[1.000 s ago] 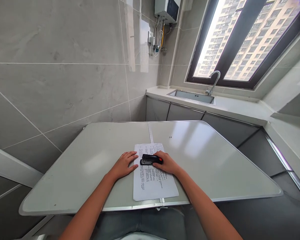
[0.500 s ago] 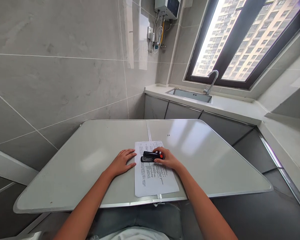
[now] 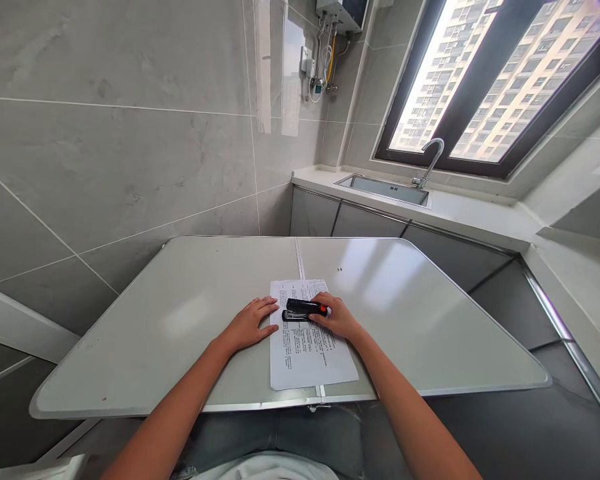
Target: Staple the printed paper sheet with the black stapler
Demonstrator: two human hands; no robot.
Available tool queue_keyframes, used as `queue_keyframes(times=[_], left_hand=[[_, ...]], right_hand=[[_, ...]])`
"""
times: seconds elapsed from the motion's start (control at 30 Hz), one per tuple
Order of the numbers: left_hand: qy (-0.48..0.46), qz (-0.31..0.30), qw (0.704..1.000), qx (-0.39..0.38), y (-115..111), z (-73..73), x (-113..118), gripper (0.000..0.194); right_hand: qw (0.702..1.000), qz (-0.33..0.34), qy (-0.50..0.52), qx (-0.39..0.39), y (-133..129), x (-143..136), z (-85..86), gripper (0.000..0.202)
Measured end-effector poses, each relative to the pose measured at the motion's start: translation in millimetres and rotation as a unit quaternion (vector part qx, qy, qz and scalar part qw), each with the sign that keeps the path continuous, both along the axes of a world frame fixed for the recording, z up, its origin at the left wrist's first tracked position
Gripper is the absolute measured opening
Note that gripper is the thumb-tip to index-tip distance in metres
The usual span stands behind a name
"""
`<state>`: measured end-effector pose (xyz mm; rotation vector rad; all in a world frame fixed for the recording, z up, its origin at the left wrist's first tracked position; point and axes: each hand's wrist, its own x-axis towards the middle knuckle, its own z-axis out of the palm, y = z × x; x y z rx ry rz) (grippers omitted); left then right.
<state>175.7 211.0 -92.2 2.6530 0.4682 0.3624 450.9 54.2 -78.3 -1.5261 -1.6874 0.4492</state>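
Printed sheets of paper [image 3: 310, 363] lie on the folding table [image 3: 220, 267], across its centre seam. My right hand [image 3: 336, 317] grips a black stapler [image 3: 300, 307] with a red-orange spot at its rear end. The stapler lies on its side over the upper part of the paper, its jaw end pointing left. My left hand [image 3: 253, 323] rests flat with fingers apart at the paper's left edge, its fingertips on the sheet and just left of the stapler. How many sheets there are I cannot tell.
Beyond the table runs a counter [image 3: 480, 217] with a sink [image 3: 385, 190] and a faucet [image 3: 433, 160] under a window. A grey tiled wall [image 3: 130, 167] stands to the left. The table's metal front edge [image 3: 260, 405] is close to my body.
My left hand has slid slightly right, its fingertips now further onto the paper. My right hand and the stapler have barely moved. The whole view has shifted a little.
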Motion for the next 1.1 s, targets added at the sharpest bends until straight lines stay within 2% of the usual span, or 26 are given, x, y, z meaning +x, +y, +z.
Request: queue_keyframes(times=[0.27, 0.4, 0.57, 0.67, 1.1], left_hand=[[-0.009, -0.012, 1.000, 0.004, 0.7, 0.4, -1.3, 0.051], [-0.019, -0.011, 1.000, 0.002, 1.6, -0.5, -1.9, 0.051], [-0.010, -0.006, 1.000, 0.002, 1.9, -0.6, -2.4, 0.051], [-0.001, -0.002, 1.000, -0.001, 1.6, -0.2, -2.0, 0.050], [-0.014, -0.009, 1.000, -0.011, -2.1, 5.5, -1.4, 0.047]], right_hand=[[1.000, 0.007, -0.002, -0.012, 0.0, -0.9, 0.8, 0.029], [0.997, -0.003, 0.053, -0.049, -2.9, 7.0, 3.5, 0.030], [0.989, 0.017, 0.125, -0.082, -8.5, 15.7, 7.1, 0.026], [0.985, 0.017, 0.147, -0.088, -8.2, 15.5, 5.4, 0.034], [0.984, 0.008, 0.139, -0.112, -6.1, 12.2, 4.3, 0.040]])
